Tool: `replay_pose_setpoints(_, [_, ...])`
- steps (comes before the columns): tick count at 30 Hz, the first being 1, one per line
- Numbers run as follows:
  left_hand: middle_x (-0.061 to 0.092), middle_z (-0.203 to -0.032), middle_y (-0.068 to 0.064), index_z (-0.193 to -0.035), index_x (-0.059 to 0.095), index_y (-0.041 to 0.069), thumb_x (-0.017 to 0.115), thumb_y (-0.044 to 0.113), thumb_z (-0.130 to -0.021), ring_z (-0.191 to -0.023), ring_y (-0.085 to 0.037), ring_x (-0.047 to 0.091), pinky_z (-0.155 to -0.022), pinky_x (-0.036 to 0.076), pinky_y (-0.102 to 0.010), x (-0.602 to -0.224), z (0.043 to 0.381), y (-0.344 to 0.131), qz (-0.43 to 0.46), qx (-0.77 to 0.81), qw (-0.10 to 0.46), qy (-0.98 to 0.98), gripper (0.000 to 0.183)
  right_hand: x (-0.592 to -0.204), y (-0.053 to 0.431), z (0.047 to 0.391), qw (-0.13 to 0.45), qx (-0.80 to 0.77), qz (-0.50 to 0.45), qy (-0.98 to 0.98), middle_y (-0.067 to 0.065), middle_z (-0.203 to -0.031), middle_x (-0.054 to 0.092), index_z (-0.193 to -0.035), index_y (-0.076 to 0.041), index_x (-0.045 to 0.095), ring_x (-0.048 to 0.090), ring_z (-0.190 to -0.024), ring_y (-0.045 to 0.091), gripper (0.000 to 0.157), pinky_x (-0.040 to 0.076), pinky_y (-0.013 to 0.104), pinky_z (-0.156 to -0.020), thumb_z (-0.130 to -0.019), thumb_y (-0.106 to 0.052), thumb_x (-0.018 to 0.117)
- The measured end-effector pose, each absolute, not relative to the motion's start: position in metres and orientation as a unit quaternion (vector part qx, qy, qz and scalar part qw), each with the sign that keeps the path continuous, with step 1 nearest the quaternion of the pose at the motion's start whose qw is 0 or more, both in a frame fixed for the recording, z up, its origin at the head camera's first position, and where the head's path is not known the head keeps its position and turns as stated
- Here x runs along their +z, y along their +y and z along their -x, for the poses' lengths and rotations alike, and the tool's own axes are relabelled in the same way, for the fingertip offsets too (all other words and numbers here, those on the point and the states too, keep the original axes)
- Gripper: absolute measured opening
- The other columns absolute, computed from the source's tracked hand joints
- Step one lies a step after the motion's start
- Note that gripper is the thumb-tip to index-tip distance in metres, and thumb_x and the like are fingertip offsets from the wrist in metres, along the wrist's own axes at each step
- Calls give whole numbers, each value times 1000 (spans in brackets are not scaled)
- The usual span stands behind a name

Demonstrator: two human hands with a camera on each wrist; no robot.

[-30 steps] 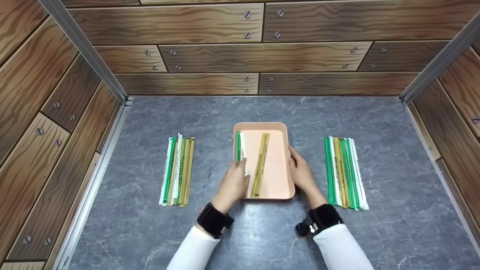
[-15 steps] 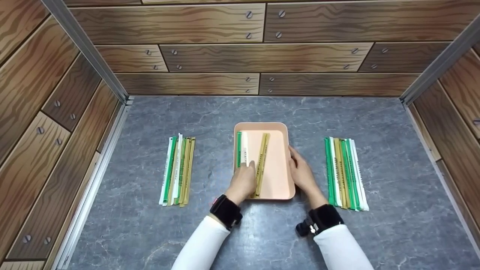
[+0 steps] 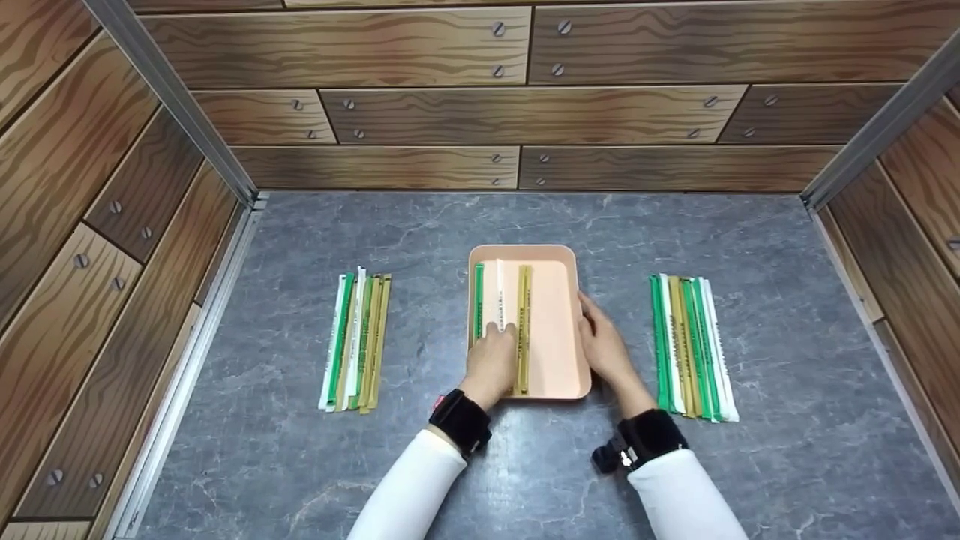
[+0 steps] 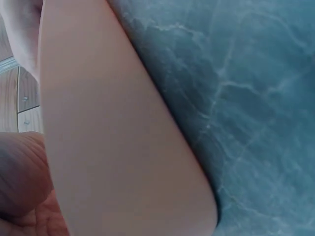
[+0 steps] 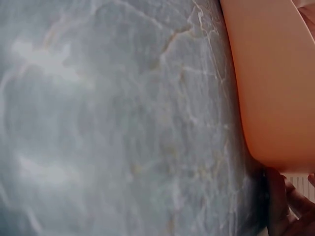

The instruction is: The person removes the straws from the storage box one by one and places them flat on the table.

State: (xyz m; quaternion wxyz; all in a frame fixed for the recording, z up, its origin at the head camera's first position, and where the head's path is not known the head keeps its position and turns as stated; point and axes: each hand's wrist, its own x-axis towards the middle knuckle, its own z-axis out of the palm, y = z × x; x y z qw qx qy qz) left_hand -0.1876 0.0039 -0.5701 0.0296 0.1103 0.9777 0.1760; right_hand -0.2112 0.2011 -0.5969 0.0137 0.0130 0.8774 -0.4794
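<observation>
A peach-coloured tray (image 3: 555,322) stands mid-table in the head view. My left hand (image 3: 491,367) reaches over its near left part and pinches a white stick packet (image 3: 501,289), whose lower end is hidden by the hand. Left of that, a green stick packet (image 3: 478,296) lies along the tray wall, partly covered. Gold stick packets (image 3: 523,330) lie nearly straight just right of the hand. My right hand (image 3: 606,349) rests against the tray's right outer side. Both wrist views show mostly the tray's outer wall, with parts of the hands at the frame edges.
A row of green, white and gold stick packets (image 3: 364,337) lies on the table left of the tray. A similar row (image 3: 686,345) lies to the right. Wood-patterned panels (image 3: 420,112) enclose the marbled grey table (image 3: 525,480) at the back and sides.
My left hand has shifted right inside the tray, bringing the white packet away from the green one. The gold packets have turned from slanted to nearly straight. My right hand has stayed put.
</observation>
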Motion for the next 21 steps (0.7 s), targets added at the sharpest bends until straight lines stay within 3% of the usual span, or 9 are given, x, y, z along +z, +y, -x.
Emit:
replay_pose_setpoints(11, [62, -103, -21, -135, 54, 4, 73, -6, -73, -82, -35, 65, -65, 57, -43, -562, 190, -3, -83, 220, 72, 969, 66, -598, 202, 211, 9, -475, -7, 880, 24, -148, 41, -153, -7, 33, 38, -135, 39, 49, 30, 50, -111, -105, -11, 41])
replay_pose_setpoints(18, [63, -117, -22, -137, 54, 3, 65, -11, -72, -94, -34, 65, -69, 57, -41, -540, 188, -17, -55, 286, 71, 954, 67, -598, 202, 212, 10, -470, -8, 883, 24, -148, 41, -153, -7, 34, 38, -135, 39, 49, 30, 50, -111, -105, -11, 41])
replay_pose_setpoints(21, [66, -109, -19, -137, 53, -1, 60, -14, -73, -86, -30, 66, -63, 57, -35, -532, 188, -27, -46, 343, 66, 936, 66, -597, 202, 211, 18, -469, -11, 883, 23, -149, 40, -154, -8, 32, 37, -136, 38, 49, 30, 50, -111, -105, -13, 40])
